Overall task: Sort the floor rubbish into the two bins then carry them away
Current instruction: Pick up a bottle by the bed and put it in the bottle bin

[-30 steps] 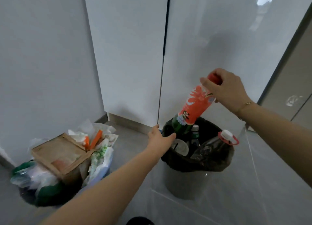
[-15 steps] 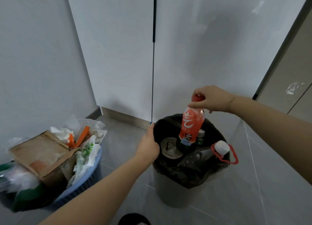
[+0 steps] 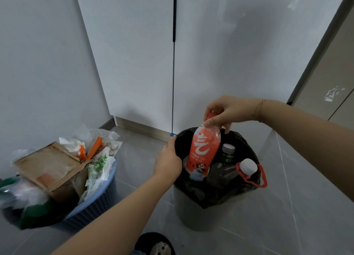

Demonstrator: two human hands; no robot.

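My right hand (image 3: pixel 228 111) pinches the red cap end of an orange-labelled plastic bottle (image 3: pixel 203 151), which stands almost upright with its lower end inside the grey bin (image 3: pixel 193 210) lined with a black bag. My left hand (image 3: pixel 168 161) grips the bin's left rim. Inside the bin are a green bottle with a grey cap (image 3: pixel 228 153), a clear bottle with a white cap and red loop handle (image 3: pixel 249 168) and a cup lid. To the left, a blue basket bin (image 3: pixel 97 203) is heaped with a cardboard box (image 3: pixel 47 168), plastic bags and wrappers.
White cabinet doors (image 3: pixel 134 53) stand right behind both bins, and a grey wall closes the left side. The floor is grey tile (image 3: pixel 297 207), open to the right. A dark slipper (image 3: pixel 155 244) shows at the bottom edge.
My right hand has lowered the orange bottle from a tilt above the bin down into it, now nearly upright. My left hand stays on the rim.
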